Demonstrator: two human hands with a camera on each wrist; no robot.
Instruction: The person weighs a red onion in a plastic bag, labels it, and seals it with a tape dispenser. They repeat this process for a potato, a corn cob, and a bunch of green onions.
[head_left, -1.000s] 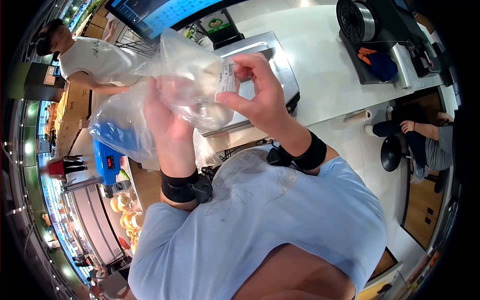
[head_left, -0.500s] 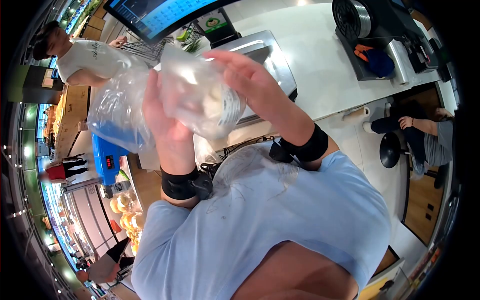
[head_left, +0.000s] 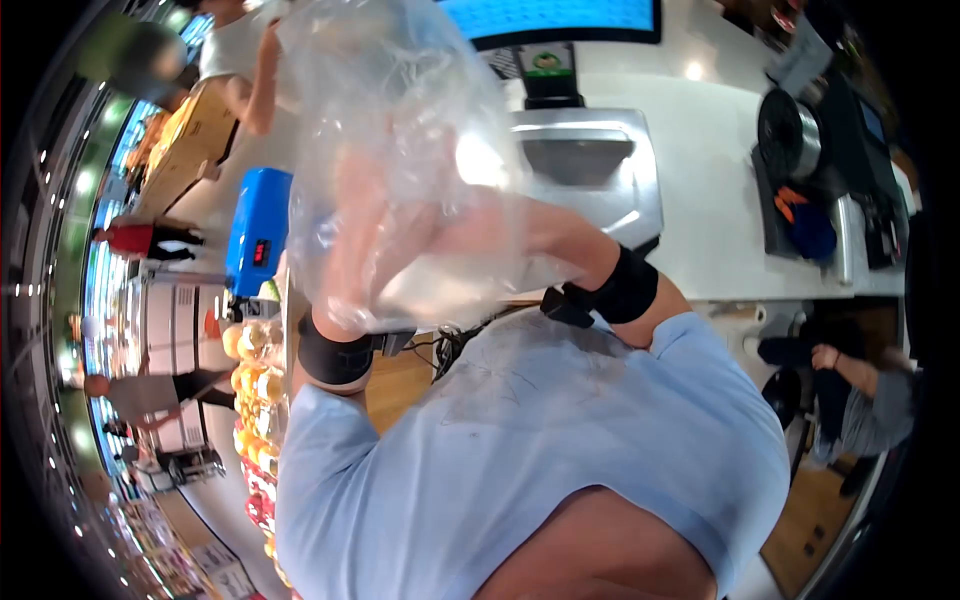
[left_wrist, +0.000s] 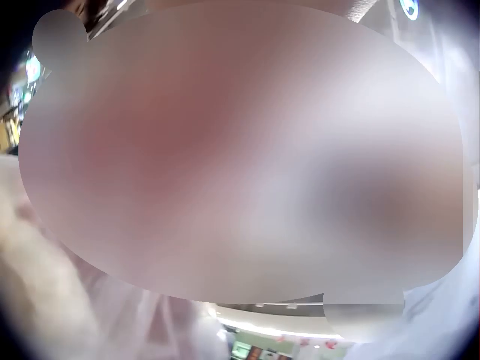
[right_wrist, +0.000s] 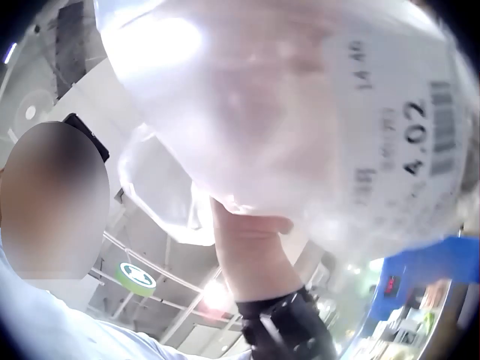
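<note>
We note the large clear plastic bag (head_left: 400, 90) has swung up from the left to screen both hands, and the white printed barcode label (right_wrist: 409, 142) no longer shows from the head; handling now seems centred on that bag. It's up beside the silver metal platform (head_left: 590, 205) on the white desk (head_left: 700, 240). Left hand (head_left: 365, 185) and right hand (head_left: 470, 220) blur behind or inside film; grips, we can't tell. Left wrist view mostly smeared.
</note>
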